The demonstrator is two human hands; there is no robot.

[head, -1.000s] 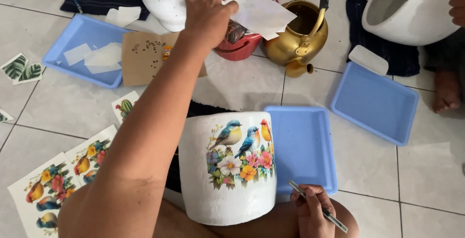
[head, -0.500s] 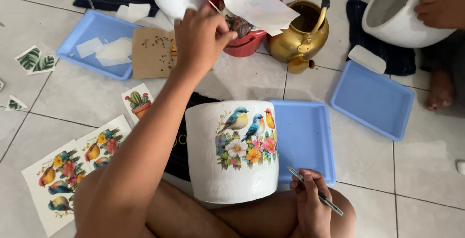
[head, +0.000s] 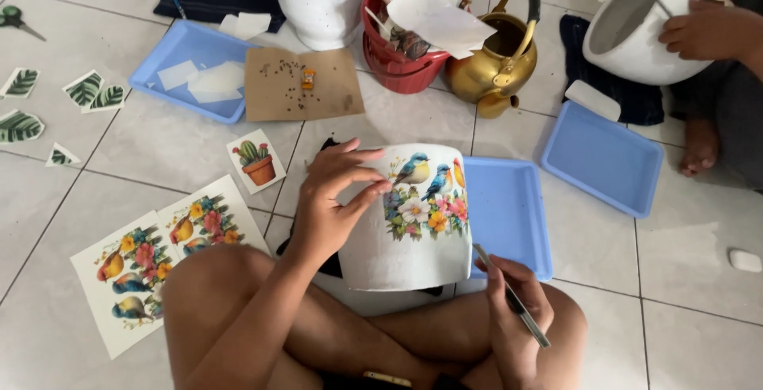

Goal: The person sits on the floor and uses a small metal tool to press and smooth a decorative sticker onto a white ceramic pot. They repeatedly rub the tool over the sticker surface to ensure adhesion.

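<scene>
Left hand on white pot, pale tiled floor, blue tray

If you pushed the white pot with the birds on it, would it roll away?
Probably yes: the white pot is round and lies on its side, steadied by the left hand. It looks like hard ceramic, so likely heavy and breakable on the tiled floor.

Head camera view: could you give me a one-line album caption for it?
Seated on a tiled floor, left hand steadies a white pot with bird-and-flower decoration, right hand holding a thin brush.
</scene>
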